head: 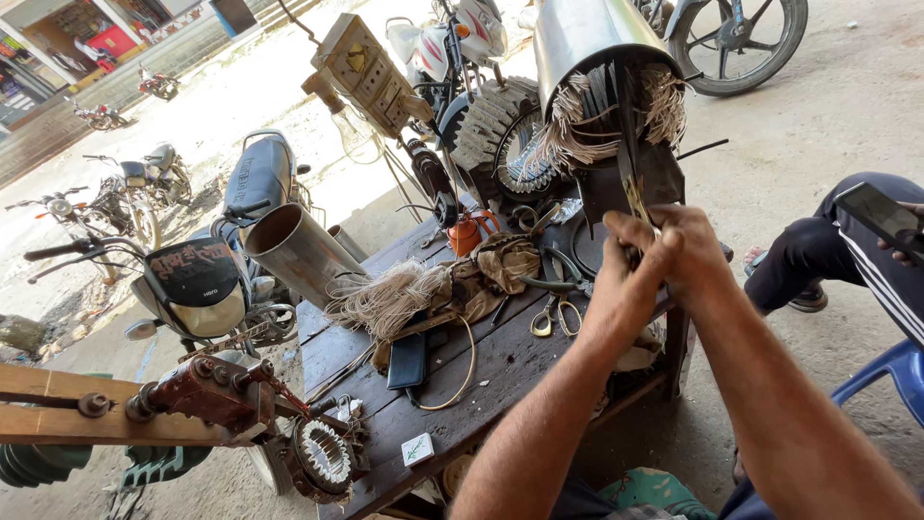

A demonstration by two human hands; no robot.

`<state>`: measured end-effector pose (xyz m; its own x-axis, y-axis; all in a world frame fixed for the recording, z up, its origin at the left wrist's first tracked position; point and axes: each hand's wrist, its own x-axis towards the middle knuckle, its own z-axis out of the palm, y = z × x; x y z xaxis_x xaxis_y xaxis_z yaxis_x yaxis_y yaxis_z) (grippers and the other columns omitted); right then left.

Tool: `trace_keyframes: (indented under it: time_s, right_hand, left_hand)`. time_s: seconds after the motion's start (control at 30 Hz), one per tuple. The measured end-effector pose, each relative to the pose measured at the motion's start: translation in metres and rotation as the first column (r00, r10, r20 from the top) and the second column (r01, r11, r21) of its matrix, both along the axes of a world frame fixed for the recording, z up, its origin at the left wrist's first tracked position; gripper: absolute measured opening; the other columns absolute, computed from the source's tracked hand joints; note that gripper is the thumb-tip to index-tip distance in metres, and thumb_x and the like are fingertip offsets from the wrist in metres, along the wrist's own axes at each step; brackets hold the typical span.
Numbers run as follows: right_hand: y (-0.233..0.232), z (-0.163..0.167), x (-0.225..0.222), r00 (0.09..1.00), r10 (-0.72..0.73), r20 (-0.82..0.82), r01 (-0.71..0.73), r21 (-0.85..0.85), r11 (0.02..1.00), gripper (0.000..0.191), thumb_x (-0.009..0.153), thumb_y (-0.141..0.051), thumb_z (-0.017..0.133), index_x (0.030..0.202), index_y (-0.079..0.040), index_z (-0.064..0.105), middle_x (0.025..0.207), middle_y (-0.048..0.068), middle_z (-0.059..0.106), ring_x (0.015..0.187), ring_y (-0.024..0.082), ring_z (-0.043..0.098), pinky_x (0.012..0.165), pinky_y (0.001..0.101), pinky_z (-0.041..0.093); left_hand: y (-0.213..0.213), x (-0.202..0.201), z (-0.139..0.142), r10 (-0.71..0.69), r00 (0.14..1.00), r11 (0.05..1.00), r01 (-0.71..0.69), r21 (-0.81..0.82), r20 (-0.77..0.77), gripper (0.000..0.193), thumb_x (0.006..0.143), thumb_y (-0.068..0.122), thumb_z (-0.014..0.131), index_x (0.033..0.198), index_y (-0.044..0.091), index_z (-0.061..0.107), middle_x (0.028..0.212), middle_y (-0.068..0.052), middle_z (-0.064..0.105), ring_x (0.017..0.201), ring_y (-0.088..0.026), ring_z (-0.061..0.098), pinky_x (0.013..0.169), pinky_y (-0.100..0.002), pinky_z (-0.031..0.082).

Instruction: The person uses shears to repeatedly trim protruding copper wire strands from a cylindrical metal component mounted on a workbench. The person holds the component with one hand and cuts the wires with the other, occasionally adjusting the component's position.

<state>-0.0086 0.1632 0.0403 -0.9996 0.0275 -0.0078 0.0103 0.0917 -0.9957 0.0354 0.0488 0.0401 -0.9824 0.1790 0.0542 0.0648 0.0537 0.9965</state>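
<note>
An open-fronted workshop was seen, with parked motorcycles (183, 279) on the sunlit ground beyond a dark wooden workbench (500, 371) crowded with tools and parts. Both hands were raised together over the far right end of the bench. The left hand (630, 270) was closed, its fingers curled and pinched around the lower end of a thin yellowish strip (635, 197) that stood upright in front of a dark stator (621, 125) with pale sleeved wire ends splayed from it. The right hand (698, 250) was pressed against the left, its fingers folded over the same spot; whether the strip was gripped by it too could not be told. Scissors (555, 313) with yellow handles lay on the bench just below the hands, beside a bundle of pale sleeving (390, 299) and a metal tube (298, 250). At the right edge, a phone (881, 217) was held by a seated person.
</note>
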Motion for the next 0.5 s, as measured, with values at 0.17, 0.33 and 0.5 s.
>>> trace_keyframes:
  time_s: [0.17,0.33,0.5]
  right_hand:
    - [-0.010,-0.016,0.001,0.982,-0.026,-0.185,-0.015,-0.218,0.976,0.035,0.083,-0.030,0.080,0.100,0.001,0.074,0.085,0.009,0.076,0.067,0.016,0.070,0.061,0.0314,0.059]
    - [-0.009,-0.044,0.029,0.981,-0.070,-0.180,0.073,0.008,0.997,0.029,0.088,-0.029,0.078,0.094,0.000,0.077,0.077,0.007,0.074,0.063,0.014,0.066,0.057,0.0278,0.054]
    - [-0.012,-0.046,0.045,0.980,-0.070,-0.185,0.079,0.042,0.996,0.035,0.085,-0.035,0.083,0.090,-0.001,0.078,0.073,0.007,0.072,0.064,0.013,0.063,0.057,0.0283,0.050]
  left_hand:
    - [0.001,-0.005,-0.006,0.052,0.999,0.998,-0.051,0.028,-0.013,0.086,0.089,0.061,0.057,0.140,-0.007,0.038,0.125,-0.031,0.058,0.120,-0.036,0.061,0.098,-0.044,0.053]
    - [0.006,0.019,-0.044,0.149,0.977,0.989,-0.142,0.051,-0.153,0.068,0.094,0.049,0.057,0.130,-0.008,0.048,0.111,-0.025,0.068,0.104,-0.027,0.067,0.088,-0.037,0.055]
    - [-0.002,0.033,-0.052,0.111,0.990,0.994,-0.110,0.010,-0.092,0.075,0.093,0.051,0.060,0.139,-0.005,0.042,0.116,-0.023,0.067,0.110,-0.026,0.067,0.093,-0.036,0.055]
